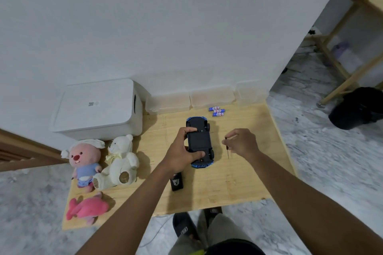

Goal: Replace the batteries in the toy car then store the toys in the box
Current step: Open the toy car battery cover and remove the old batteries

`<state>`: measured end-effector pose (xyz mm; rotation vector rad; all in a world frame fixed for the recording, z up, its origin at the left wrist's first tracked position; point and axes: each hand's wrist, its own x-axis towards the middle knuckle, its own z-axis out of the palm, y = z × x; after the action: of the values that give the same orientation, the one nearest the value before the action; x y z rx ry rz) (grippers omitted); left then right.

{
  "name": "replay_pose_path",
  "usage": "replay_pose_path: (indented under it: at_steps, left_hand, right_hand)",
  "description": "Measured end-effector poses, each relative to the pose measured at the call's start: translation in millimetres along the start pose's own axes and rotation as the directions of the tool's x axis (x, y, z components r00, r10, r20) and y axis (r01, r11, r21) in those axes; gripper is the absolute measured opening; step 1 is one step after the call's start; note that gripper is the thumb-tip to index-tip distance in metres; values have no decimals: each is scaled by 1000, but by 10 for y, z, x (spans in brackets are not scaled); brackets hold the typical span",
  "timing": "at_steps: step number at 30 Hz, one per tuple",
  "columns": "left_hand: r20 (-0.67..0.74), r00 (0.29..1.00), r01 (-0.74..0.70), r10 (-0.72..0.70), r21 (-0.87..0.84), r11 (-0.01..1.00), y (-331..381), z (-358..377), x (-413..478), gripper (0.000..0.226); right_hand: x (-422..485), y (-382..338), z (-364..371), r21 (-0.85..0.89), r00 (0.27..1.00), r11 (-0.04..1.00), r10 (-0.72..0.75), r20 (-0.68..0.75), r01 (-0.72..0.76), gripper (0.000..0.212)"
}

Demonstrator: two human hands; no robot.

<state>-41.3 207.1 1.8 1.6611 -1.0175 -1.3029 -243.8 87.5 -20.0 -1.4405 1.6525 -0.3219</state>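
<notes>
Left grip clasps the upturned toy car, right grip pinches a screwdriver beside it, whose tip may slip if the car rocks.

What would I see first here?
Probably the blue toy car, flipped belly-up on the wooden table, gripped by the left hand while the right hand pinches a small screwdriver beside it. Next, the pink-faced plush, white teddy bear and pink fish-like plush at its left side, near the white box.
</notes>
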Motion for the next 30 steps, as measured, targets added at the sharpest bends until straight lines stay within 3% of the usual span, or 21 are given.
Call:
replay_pose_path:
  at_steps: [6, 11, 14, 16, 19, 21, 30]
  left_hand:
    - [-30, 999, 43, -44, -44, 998, -143, 119, 121, 69]
    - [-40, 997, 67, -71, -80, 995, -180, 192, 166, 69]
    - [-34, 997, 72, -75, -84, 994, -156, 215, 185, 69]
    - [-31, 997, 67, -70, -90, 994, -125, 224, 199, 69]
    - [-36, 999, 33, -36, -86, 996, -77, 255, 219, 68]
    - [-38, 999, 12, -15, -85, 996, -38, 280, 231, 67]
    - [-44, 998, -46, 43, -59, 997, 23, 315, 253, 69]
  right_hand:
    - [351, 289, 301, -137, 998, 990, -10, 57, 17, 19]
    - [365, 373, 316, -117, 992, 988, -92, 85, 102, 23]
    - [268, 259, 221, -71, 977, 974, -213, 21, 214, 22]
    - [155, 108, 127, 9, 929, 929, -369, -38, 370, 23]
    - [11, -77, 12, -16, 800, 808, -579, 157, 588, 38]
    - [17, -114, -1, -120, 744, 746, -608, 276, 655, 45]
    - [32, -220, -28, -134, 729, 734, -602, 327, 666, 48]
